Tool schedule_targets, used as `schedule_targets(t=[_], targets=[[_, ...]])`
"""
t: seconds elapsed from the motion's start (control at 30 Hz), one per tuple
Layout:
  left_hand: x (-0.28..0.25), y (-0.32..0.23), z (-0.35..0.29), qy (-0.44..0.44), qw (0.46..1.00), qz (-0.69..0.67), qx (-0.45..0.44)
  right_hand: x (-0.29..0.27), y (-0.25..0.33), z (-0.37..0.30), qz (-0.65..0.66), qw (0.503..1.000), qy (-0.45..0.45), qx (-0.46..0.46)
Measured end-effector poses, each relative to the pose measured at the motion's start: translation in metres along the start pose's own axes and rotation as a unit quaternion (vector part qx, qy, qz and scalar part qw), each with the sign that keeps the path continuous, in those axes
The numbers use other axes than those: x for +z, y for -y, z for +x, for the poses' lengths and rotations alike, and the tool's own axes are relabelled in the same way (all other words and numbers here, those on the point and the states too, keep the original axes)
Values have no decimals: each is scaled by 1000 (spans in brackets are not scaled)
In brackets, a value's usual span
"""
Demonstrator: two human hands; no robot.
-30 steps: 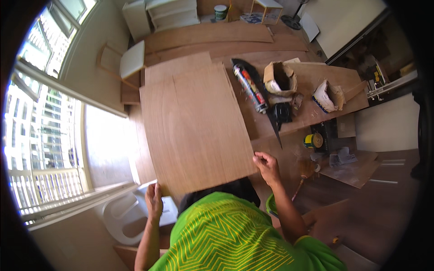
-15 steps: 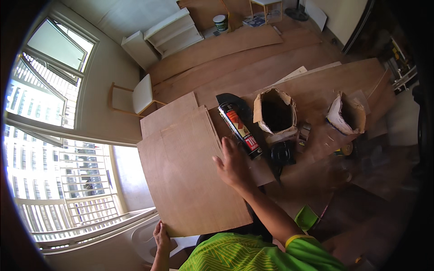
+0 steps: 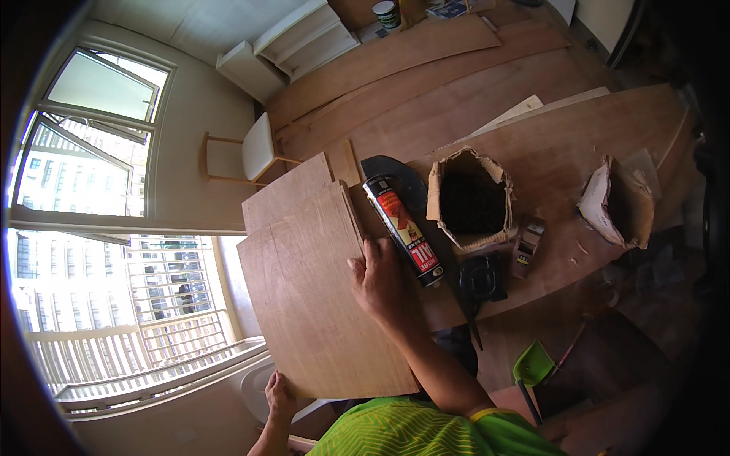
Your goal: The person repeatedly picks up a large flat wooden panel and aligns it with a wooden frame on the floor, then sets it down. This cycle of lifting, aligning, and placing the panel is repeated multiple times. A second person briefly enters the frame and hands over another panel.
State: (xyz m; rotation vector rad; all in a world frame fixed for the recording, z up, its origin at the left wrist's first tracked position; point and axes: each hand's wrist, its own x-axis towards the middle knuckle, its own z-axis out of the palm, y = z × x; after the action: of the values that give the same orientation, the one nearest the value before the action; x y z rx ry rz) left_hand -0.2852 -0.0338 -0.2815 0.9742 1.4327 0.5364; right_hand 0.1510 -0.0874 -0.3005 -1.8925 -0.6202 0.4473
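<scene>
A stack of thin plywood sheets (image 3: 319, 304) lies in front of me, its near edge close to my body. My left hand (image 3: 280, 395) grips the near left corner, thumb on top and the other fingers mostly out of sight below. At the stack's right edge, my right hand (image 3: 378, 285) has its fingers curled over the side. Just right of that hand lies an aerosol-shaped black and red can (image 3: 403, 232). A dark, flat, long tool (image 3: 407, 176) runs partly beneath the can, its kind unclear.
On the wooden work surface (image 3: 608, 121) stand a cut-open cardboard box (image 3: 475, 197) and a second one (image 3: 617, 205). Near them are a black device (image 3: 480, 279) and a small block-like tool (image 3: 528, 247). A green dustpan (image 3: 534, 363) lies below right; a chair (image 3: 258, 148) stands by the windows.
My right hand has gone from raised with fingers apart to curled on the stack's right edge. My left hand stays at the corner. The view has shifted slightly.
</scene>
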Motion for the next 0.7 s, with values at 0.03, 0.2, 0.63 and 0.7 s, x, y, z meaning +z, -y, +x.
schedule_targets(t=[0.03,0.2,0.63,0.7], targets=[[-2,1,1,-3,1000,2,3,0,-1,0,22,1000,7,9],[-9,10,6,4,1000,-5,27,1,-8,-3,27,1000,-1,-10],[-11,13,5,-8,1000,-5,27,7,-10,-5,-4,1000,5,-25],[-11,12,5,8,999,2,37,6,-10,-4,-14,999,-10,-37]])
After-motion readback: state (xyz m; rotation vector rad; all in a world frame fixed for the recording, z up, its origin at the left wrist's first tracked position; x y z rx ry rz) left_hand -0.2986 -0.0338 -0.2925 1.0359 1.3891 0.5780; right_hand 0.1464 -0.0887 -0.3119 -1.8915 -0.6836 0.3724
